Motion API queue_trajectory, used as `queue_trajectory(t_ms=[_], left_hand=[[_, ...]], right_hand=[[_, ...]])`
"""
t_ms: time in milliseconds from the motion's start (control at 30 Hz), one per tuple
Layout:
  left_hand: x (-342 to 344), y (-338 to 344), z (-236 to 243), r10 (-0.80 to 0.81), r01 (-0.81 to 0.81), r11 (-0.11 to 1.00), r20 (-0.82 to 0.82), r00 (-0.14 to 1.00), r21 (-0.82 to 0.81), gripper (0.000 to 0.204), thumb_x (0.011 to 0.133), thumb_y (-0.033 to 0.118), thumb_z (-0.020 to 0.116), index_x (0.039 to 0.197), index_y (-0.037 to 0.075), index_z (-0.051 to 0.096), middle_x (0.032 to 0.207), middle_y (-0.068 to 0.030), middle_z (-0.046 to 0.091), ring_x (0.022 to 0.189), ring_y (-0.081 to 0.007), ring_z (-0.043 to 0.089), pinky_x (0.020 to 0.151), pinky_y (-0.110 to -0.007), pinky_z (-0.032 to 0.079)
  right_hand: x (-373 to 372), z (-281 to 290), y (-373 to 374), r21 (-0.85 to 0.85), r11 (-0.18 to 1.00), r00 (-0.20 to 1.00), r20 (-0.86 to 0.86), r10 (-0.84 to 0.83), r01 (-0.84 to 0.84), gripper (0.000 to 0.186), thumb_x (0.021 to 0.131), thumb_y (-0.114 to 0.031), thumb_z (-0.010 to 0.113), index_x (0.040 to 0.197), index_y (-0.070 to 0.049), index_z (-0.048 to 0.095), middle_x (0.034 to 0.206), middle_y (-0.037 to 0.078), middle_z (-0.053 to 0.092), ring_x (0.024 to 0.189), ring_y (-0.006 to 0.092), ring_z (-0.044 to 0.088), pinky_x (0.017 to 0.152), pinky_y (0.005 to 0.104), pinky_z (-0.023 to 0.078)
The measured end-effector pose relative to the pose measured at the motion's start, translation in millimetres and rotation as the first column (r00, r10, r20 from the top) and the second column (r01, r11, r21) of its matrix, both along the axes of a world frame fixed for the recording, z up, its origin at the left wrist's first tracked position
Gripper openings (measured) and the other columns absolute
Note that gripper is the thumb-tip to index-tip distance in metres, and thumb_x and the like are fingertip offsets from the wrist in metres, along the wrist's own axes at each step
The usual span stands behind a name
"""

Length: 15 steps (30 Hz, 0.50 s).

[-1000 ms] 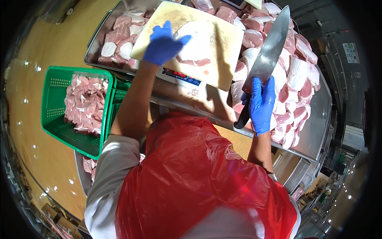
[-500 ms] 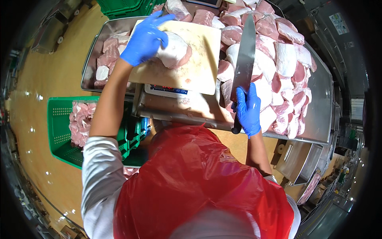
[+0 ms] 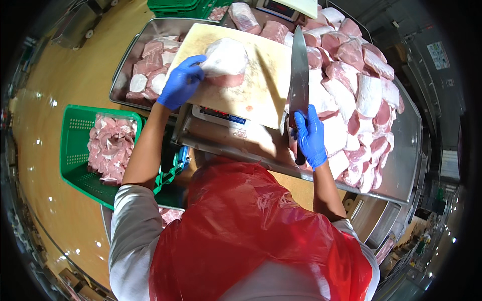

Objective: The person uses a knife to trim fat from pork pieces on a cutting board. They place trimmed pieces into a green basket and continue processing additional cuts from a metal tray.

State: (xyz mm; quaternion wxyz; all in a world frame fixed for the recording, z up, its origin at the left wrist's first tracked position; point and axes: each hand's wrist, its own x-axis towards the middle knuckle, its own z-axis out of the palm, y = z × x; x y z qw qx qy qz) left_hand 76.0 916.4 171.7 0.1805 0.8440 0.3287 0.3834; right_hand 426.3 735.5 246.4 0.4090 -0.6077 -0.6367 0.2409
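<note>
A steel bench stands over a tan floor, with a heap of raw meat on its right side. On a pale cutting board, above a scale, lies one piece of meat, fat side up. The left hand is beside its left edge, fingers loosely curled and parted; whether they touch it, I cannot tell. The right hand's fingers are closed around a knife, blade pointing away from the person.
</note>
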Motion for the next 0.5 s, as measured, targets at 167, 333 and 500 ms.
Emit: queue_trajectory(t_ms=[167, 333, 500], left_hand=[[-4.7, -28.8, -2.6, 0.255, -0.200, 0.955, 0.263, 0.931, -0.218, 0.030, 0.083, 0.000, 0.067, 0.113, 0.006, 0.065, 0.120, -0.0148, 0.064, 0.115, -0.0322, 0.061, 0.097, -0.038, 0.049], [81.4, -83.7, 13.5, 0.471, -0.477, 0.865, 0.075, 0.879, 0.156, 0.031, 0.084, 0.002, 0.062, 0.115, 0.004, 0.064, 0.110, -0.0125, 0.064, 0.106, -0.0348, 0.061, 0.099, -0.043, 0.047], [52.6, -109.1, -20.6, 0.334, -0.334, 0.943, 0.031, 0.942, -0.009, 0.041, 0.083, 0.005, 0.062, 0.124, 0.004, 0.058, 0.120, -0.0177, 0.057, 0.110, -0.0379, 0.057, 0.095, -0.046, 0.048]], right_hand=[[-7.0, -16.2, 8.9, -0.049, 0.997, 0.990, 0.128, 0.065, -0.059, 0.016, 0.102, -0.015, 0.054, 0.106, 0.001, 0.053, 0.072, 0.017, 0.064, 0.061, 0.0341, 0.063, 0.057, 0.0395, 0.047], [-21.9, -13.8, 44.0, -0.117, 0.983, 0.984, 0.094, 0.152, -0.140, 0.018, 0.102, -0.017, 0.054, 0.110, 0.000, 0.052, 0.079, 0.021, 0.065, 0.065, 0.0409, 0.063, 0.058, 0.0418, 0.048], [-27.8, -7.9, 89.6, -0.293, 0.930, 0.972, 0.017, 0.236, -0.221, 0.023, 0.100, -0.021, 0.058, 0.108, 0.000, 0.056, 0.083, 0.022, 0.066, 0.075, 0.0429, 0.064, 0.066, 0.0428, 0.050]])
